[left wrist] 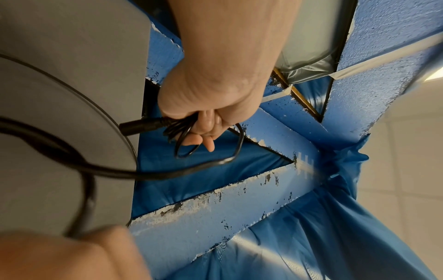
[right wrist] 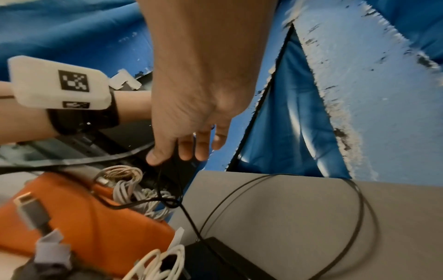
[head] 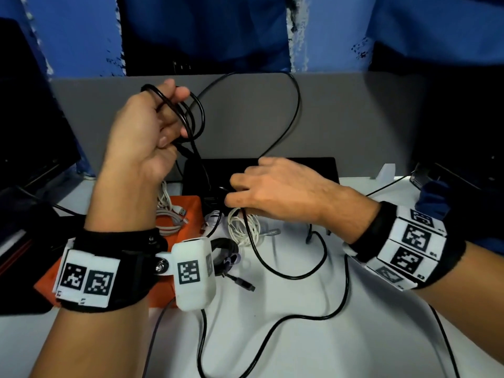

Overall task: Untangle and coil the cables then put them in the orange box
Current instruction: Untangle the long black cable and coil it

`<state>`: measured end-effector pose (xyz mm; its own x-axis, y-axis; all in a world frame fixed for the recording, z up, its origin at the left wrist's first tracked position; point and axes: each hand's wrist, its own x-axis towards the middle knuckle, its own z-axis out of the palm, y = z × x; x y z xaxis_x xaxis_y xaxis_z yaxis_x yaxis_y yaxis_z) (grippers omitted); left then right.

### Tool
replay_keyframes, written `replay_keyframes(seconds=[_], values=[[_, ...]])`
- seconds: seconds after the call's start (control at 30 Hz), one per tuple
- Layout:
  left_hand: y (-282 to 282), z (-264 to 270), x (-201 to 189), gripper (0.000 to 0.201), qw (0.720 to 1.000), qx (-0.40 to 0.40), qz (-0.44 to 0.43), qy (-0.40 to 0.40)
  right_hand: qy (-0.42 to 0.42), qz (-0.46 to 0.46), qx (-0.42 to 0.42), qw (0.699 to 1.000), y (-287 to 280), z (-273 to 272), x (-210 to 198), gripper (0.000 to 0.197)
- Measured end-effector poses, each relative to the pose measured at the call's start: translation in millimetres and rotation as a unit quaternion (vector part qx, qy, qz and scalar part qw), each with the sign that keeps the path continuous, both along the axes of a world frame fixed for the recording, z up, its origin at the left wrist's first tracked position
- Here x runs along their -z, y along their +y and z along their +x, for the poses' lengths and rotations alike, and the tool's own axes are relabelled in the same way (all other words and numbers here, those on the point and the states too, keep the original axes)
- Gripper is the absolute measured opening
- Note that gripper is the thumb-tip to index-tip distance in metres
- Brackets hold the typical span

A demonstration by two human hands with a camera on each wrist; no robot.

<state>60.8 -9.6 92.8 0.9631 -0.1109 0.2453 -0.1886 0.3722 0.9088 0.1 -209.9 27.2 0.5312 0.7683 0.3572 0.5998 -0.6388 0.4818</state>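
This looks like a lab or a recording station set up in an office. A white bench (head: pixel 313 336) stands against a grey divider panel (head: pixel 354 118), and blue plastic sheets (head: pixel 204 31) are taped over the wall behind it. Both wrists carry bands with printed square markers (head: pixel 414 241), and a dark monitor (head: pixel 27 105) stands at the left

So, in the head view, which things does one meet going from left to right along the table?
orange box → black coiled cable with strap → white cable bundle → right hand → dark blue object at the far right edge.
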Motion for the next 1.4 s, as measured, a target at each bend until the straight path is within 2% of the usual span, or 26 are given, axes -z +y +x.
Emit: replay_keyframes(seconds=[0.03,0.1,0.17,0.27,0.37,0.5,0.63,0.7,0.8,0.9,1.0,1.07,1.1,1.17,1.27,1.33,1.4], values=[[0.9,0.5,-0.5,0.024,1.0,0.006,0.004,-0.004,-0.005,0.021,-0.016,1.0,-3.9,0.4,-4.5,0.019],[6.0,3.2,-1.5,0.025,1.0,0.01,0.007,-0.017,-0.007,0.101,-0.003,0.995,-15.5,0.2,-21.4,0.034],[14.4,8.7,-1.2,0.025,1.0,-0.001,0.002,-0.028,-0.017,0.217,0.06,0.974,-34.6,-0.8,-40.1,0.048],[32.4,20.2,-1.0,0.024,0.999,-0.024,-0.039,-0.018,-0.03,0.371,0.173,0.912,-70.6,-5.5,-58.0,0.054],[47.5,27.4,-1.4,0.022,0.998,-0.041,-0.057,-0.005,-0.003,0.482,0.243,0.842,-106.8,-2.9,-54.5,0.053],[44.0,26.4,0.3,0.022,0.998,-0.038,-0.049,-0.015,0.078,0.56,0.318,0.761,-128.1,11.2,-36.6,0.056],[38.1,22.6,-0.7,0.023,0.998,-0.035,-0.049,-0.011,0.198,0.638,0.367,0.647,-127.6,15.4,-22.1,0.039],[35.9,20.3,-1.2,0.024,0.998,-0.032,-0.05,-0.013,0.248,0.638,0.38,0.623,-127.8,12.6,-17.0,0.033],[26.1,12.0,-1.8,0.025,0.999,-0.014,-0.044,-0.022,0.326,0.606,0.384,0.616,-123.2,8.0,-9.9,0.039],[14.9,2.1,-4.1,0.025,0.999,0.004,-0.045,-0.018,0.421,0.546,0.391,0.61,-117.5,2.1,-2.0,0.056],[6.4,-4.1,-5.4,0.024,0.998,0.012,-0.056,-0.004,0.541,0.381,0.416,0.624,-112.4,-4.6,11.4,0.074],[0.9,-5.7,-4.2,0.023,0.998,0.0,-0.066,0.014,0.6,0.25,0.436,0.623,-106.2,-13.1,19.9,0.073],[-1.9,-6.4,-3.3,0.022,0.997,-0.008,-0.07,0.022,0.619,0.213,0.433,0.62,-102.7,-18.9,22.8,0.068],[-7.4,-7.9,-1.7,0.019,0.996,-0.013,-0.085,0.031,0.65,0.229,0.379,0.617,-93.8,-31.6,24.6,0.061],[-18.0,-12.8,-1.2,0.018,0.996,-0.014,-0.082,0.034,0.661,0.343,0.231,0.626,-62.1,-59.0,14.4,0.063],[-26.3,-17.4,-0.2,0.019,0.996,0.0,-0.084,0.024,0.616,0.383,0.2,0.659,-26.1,-75.2,11.8,0.079],[-31.9,-20.8,1.1,0.019,0.996,0.018,-0.092,0.009,0.549,0.388,0.225,0.705,9.0,-86.3,16.9,0.095]])
